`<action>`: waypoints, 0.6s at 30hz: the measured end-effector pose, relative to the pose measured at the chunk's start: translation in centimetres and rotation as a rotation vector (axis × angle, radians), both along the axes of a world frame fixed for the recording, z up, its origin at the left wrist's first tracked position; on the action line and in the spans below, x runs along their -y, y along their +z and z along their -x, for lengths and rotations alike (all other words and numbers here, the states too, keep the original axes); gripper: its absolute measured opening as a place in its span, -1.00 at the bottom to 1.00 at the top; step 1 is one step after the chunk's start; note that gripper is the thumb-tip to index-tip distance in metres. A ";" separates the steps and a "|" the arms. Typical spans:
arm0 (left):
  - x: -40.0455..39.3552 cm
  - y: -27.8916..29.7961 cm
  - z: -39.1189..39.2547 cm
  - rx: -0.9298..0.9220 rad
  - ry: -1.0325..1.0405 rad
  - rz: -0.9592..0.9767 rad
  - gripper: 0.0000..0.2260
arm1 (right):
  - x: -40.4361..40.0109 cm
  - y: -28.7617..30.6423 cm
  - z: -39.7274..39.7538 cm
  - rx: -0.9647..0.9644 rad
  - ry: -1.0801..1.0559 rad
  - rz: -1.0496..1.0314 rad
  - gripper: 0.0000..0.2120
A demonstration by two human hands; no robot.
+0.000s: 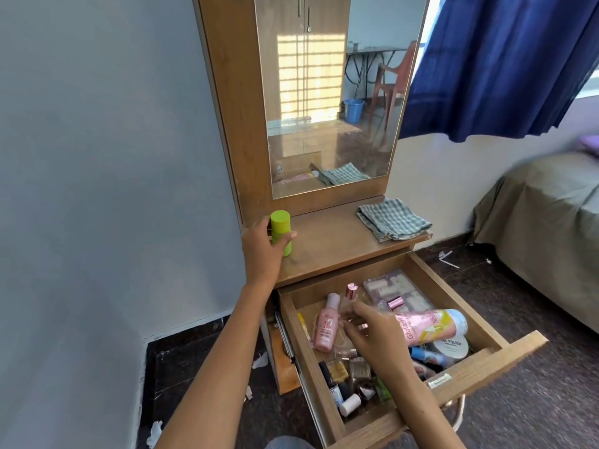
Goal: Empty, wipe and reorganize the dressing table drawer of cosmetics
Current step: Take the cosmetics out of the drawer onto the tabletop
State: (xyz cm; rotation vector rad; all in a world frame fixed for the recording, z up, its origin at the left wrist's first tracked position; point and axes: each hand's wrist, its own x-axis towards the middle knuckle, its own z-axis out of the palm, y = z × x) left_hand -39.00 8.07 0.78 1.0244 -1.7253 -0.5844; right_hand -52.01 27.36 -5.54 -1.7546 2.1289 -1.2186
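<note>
Cosmetics (382, 338) fill the pulled-out drawer (505, 361) beneath the right hand (372, 332), fingers loosely curled, grip unclear; left hand (262, 251) grips a green bottle (281, 232) on the surface (334, 247); checked cloth (392, 218) beyond the right hand.

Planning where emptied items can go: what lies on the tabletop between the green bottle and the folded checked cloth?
Head view: bare wood lies between the green bottle, gripped by the left hand, and the checked cloth.

Wooden tabletop (327, 241): folded checked cloth (393, 223), green bottle (281, 232) upright.
</note>
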 end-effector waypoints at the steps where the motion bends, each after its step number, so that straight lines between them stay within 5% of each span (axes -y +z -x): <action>1: 0.3 0.0 0.1 0.017 0.003 -0.002 -0.67 | 0.0 0.0 0.0 0.004 -0.002 -0.003 -0.85; 7: -0.9 -0.1 0.4 0.096 0.159 0.034 -0.34 | -0.1 0.1 -0.1 -0.010 -0.101 -0.011 -0.85; 9: -3.5 -0.6 1.0 0.131 0.215 0.247 -0.46 | -0.1 0.0 0.2 0.020 -0.229 -0.005 -0.87; 12: -8.2 -2.6 2.4 0.164 0.002 0.389 -0.70 | -0.2 0.1 0.5 0.056 -0.372 -0.020 -0.91; 18: -11.2 -7.2 4.6 0.258 -0.241 -0.092 -0.50 | -0.3 0.0 0.5 0.098 -0.456 -0.050 -0.92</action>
